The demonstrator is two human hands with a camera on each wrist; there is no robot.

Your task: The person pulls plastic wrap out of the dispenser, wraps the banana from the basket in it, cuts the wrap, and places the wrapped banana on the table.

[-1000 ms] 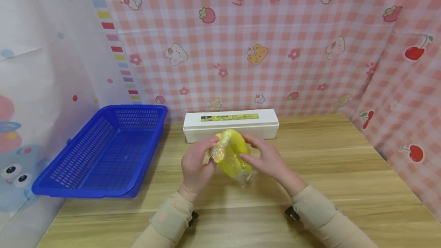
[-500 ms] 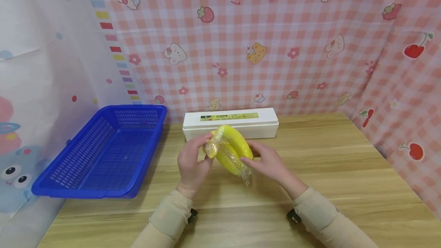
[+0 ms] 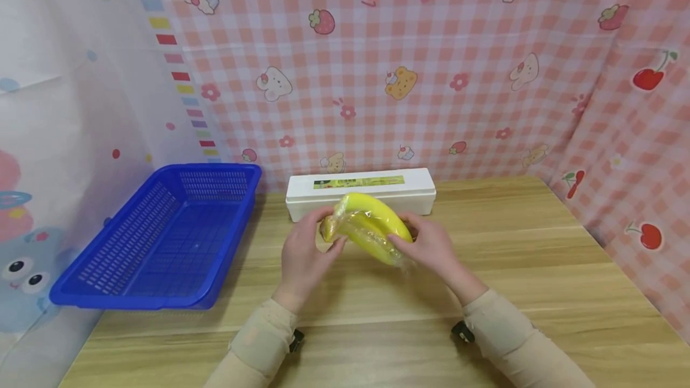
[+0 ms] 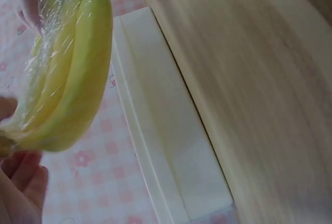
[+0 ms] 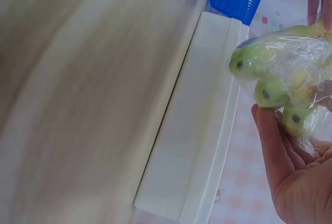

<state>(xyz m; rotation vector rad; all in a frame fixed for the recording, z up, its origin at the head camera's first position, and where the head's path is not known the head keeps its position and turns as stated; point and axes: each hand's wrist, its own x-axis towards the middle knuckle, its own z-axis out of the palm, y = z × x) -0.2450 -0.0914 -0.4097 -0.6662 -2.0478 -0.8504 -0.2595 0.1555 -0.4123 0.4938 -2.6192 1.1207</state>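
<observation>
Both hands hold a bunch of bananas (image 3: 377,205) above the table, in front of a white box. My left hand (image 3: 303,256) grips the brown stem end, with fingers and thumb on either side of it. At the opposite end, my right hand (image 3: 435,250) holds the banana tips, its thumb on the near side. Clear plastic wrap (image 3: 372,233) covers part of the bunch. The left wrist view shows the yellow bananas (image 4: 88,73) curving up from the stem. Three greenish tips (image 5: 272,92) show in the right wrist view, loosely covered by wrap beside my right fingers.
Behind the hands, the long white box (image 3: 417,187) with a green-yellow label stands at the table's back edge. A blue plastic basket (image 3: 207,301) is on the left. Below the hands lies the wood-grain table (image 3: 372,340). Patterned cloth (image 3: 345,64) hangs around the back and sides.
The bunch has turned so its tip end points further right and it lies flatter across the view. My right hand has shifted slightly right with it; both hands keep hold.
</observation>
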